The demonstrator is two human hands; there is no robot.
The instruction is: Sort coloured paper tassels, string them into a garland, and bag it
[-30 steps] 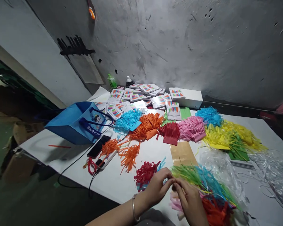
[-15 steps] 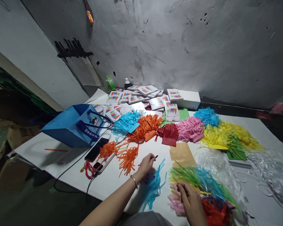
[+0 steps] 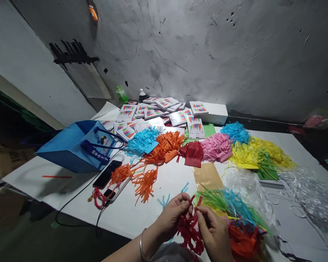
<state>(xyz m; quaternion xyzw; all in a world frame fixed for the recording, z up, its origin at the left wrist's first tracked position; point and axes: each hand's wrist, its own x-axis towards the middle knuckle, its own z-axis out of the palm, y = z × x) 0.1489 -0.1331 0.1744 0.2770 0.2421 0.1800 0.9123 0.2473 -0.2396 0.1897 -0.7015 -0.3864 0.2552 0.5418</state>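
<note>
A dark red fringed paper tassel [image 3: 190, 234] hangs down close in front of my body, its cut strips loose below the fingers. My left hand [image 3: 175, 209], with a silver bangle on the wrist, pinches the upper end of the tassel. Facing it, my right hand [image 3: 214, 231] has thumb and fingertips pinched at the tassel's top strips. Whether a thin string is also between the right fingertips is too small to tell. Behind my left hand lie light blue paper strips [image 3: 164, 201], mostly covered. To the right is a mixed pile of green and blue tassels [image 3: 235, 203].
Fringed bundles cross the table: orange [image 3: 166, 147], dark red [image 3: 192, 154], pink [image 3: 215, 147] and yellow [image 3: 243, 154]. Printed flat packs [image 3: 166, 103] are heaped by the wall. A blue bag [image 3: 68, 145], phone [image 3: 107, 174] and black cable [image 3: 76, 198] occupy the left. Clear plastic [image 3: 243, 185] lies right.
My left hand has moved right and toward my body. Both hands have come together at the dark red tassel, whose strips now hang in view. The camera view has shifted slightly.
</note>
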